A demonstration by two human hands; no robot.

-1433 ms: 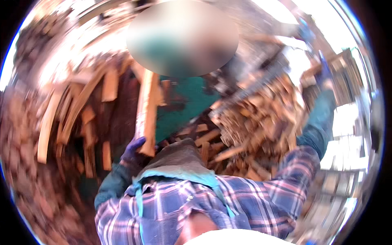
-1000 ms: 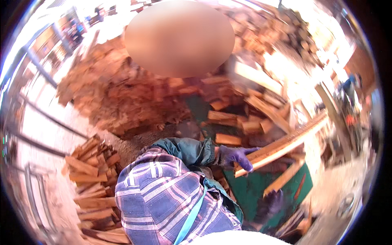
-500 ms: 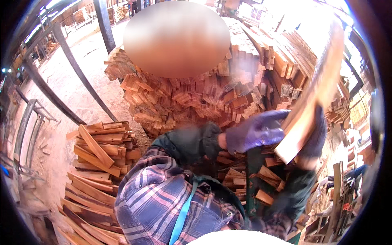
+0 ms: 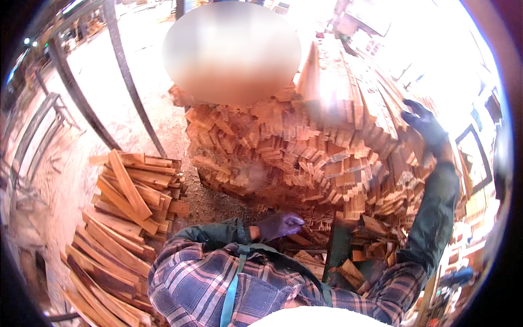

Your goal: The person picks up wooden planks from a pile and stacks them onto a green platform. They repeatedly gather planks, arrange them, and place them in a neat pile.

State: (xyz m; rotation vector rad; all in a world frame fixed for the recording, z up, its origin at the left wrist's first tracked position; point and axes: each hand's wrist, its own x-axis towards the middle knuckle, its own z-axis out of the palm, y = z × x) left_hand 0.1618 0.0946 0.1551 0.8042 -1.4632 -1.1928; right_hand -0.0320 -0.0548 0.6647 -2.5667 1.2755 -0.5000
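My right hand [image 4: 426,124], in a dark glove, reaches far out to the right at the end of a stretched arm. Its thumb and fingers are spread beside the long boards [image 4: 376,103] on top of the big wood stack, and nothing shows in its grasp. Close in front of my body, my left hand [image 4: 279,225] wears a purple glove. Its fingers are curled together, with no wood sticking out of them. Below and between the hands lie short wood offcuts [image 4: 351,272], beside a dark green upright piece [image 4: 339,245].
A tall stack of sawn wood [image 4: 261,147], end faces outward, fills the middle ahead. Left of me rises a pile of loose wood slats [image 4: 117,234]. Dark metal posts [image 4: 131,82] stand beyond it on the dusty floor. A blurred oval covers the upper middle.
The board that both hands held is out of them. My right hand has swung outward over the stack; my left has drawn back toward my body. The view has also shifted.
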